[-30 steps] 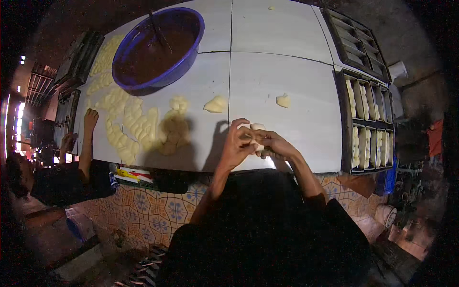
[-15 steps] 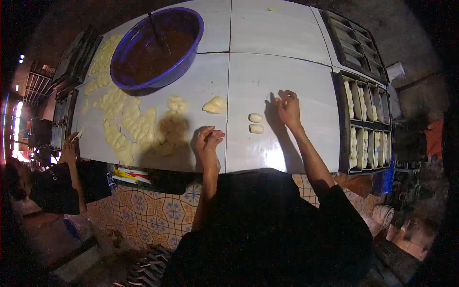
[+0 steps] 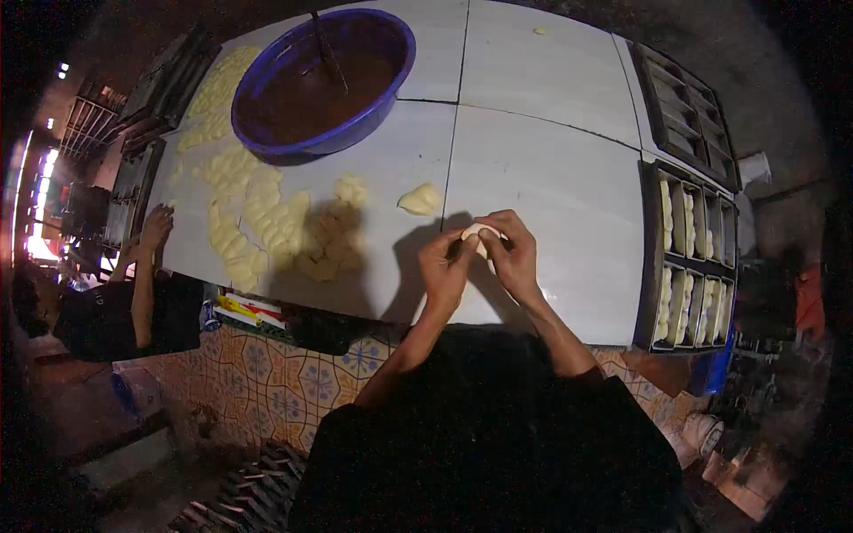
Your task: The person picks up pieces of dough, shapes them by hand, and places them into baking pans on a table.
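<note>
My left hand (image 3: pixel 442 274) and my right hand (image 3: pixel 518 258) meet over the white table, both closed on a small pale piece of dough (image 3: pixel 482 233). Thumbs and fingertips press on it from either side. A loose lump of dough (image 3: pixel 419 200) lies on the table just beyond my left hand. Further left, many flattened dough pieces (image 3: pixel 277 222) spread across the surface, some in shadow. Whatever lies directly beneath my hands is hidden by them.
A blue basin (image 3: pixel 378 115) of brown filling, with a stirring stick (image 3: pixel 330 55) in it, stands at the far left. On the right sit a divided baking tray (image 3: pixel 651 258) holding dough strips and another tray (image 3: pixel 662 115) behind. A co-worker's hand (image 3: pixel 157 226) is at the left edge.
My hands have come together, the right moving left and nearer, the left moving right. They now hold dough where two small rolls lay on the table. The view has shifted slightly.
</note>
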A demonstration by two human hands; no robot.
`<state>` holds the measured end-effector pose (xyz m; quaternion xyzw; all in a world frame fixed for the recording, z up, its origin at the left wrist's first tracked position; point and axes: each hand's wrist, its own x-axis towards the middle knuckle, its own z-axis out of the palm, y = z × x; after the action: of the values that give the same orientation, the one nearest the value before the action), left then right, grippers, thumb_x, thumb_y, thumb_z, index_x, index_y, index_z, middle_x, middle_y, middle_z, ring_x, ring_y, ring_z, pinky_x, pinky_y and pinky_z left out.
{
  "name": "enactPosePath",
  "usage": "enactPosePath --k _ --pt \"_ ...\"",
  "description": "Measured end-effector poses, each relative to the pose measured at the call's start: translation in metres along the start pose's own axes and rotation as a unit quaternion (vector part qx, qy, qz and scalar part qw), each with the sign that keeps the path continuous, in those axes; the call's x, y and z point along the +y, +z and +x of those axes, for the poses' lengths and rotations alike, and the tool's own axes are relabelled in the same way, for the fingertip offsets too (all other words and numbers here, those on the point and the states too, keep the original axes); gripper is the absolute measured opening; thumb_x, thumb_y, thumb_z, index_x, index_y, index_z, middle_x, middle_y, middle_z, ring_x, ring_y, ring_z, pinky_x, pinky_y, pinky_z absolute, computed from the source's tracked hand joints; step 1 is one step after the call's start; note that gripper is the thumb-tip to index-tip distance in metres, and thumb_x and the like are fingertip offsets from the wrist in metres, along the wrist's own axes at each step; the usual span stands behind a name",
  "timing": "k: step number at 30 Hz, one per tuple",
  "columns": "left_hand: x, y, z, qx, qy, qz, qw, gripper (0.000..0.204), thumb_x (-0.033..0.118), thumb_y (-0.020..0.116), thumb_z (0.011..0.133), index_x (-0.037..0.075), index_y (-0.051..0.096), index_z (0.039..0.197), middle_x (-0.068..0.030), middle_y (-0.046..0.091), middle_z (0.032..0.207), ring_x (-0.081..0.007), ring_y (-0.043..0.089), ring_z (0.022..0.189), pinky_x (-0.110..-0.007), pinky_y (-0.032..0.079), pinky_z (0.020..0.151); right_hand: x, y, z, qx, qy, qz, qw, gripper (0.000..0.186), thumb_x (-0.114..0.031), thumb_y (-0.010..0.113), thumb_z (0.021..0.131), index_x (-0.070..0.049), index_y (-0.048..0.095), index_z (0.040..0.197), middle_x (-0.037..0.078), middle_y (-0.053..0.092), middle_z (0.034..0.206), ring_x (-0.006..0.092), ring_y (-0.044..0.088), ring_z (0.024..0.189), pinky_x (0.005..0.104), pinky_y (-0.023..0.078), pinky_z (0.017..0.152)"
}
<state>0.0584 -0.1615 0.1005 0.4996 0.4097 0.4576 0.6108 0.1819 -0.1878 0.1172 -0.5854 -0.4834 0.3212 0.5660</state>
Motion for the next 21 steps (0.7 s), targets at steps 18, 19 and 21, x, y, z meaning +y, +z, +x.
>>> enactPosePath --k 18,19,21 --pt "0.069 -0.077 0.237 -0.071 0.074 -0.071 0.992 0.071 0.059 0.036 0.093 -0.006 0.062 0.103 -0.0154 0.065 0.091 -0.0216 0.062 0.082 -0.034 0.048 0.069 0.017 0.014 0.046 -0.124 0.120 0.280 0.944 0.118 -0.081 0.061 0.059 -0.010 0.023 0.145 0.008 0.028 0.143 0.0125 0.041 0.107 0.0275 0.039 0.079" --pt "0.069 -0.095 0.281 0.037 0.130 0.153 0.979 0.067 0.059 0.036 0.093 -0.003 0.063 0.088 -0.0130 0.065 0.079 -0.0243 0.062 0.075 -0.038 0.046 0.066 0.019 0.013 0.045 -0.096 0.124 0.279 0.947 0.116 -0.079 0.062 0.059 -0.010 0.025 0.144 0.008 0.029 0.143 0.0115 0.041 0.107 0.0262 0.039 0.078" --pt "0.061 -0.132 0.353 0.081 0.074 0.447 0.888 0.077 0.065 0.032 0.090 -0.004 0.065 0.096 -0.0211 0.065 0.089 -0.0367 0.062 0.090 -0.043 0.046 0.078 0.026 0.011 0.046 -0.080 0.150 0.303 0.938 0.108 -0.074 0.065 0.063 -0.010 0.029 0.143 0.008 0.034 0.139 0.0092 0.044 0.102 0.0211 0.041 0.070"
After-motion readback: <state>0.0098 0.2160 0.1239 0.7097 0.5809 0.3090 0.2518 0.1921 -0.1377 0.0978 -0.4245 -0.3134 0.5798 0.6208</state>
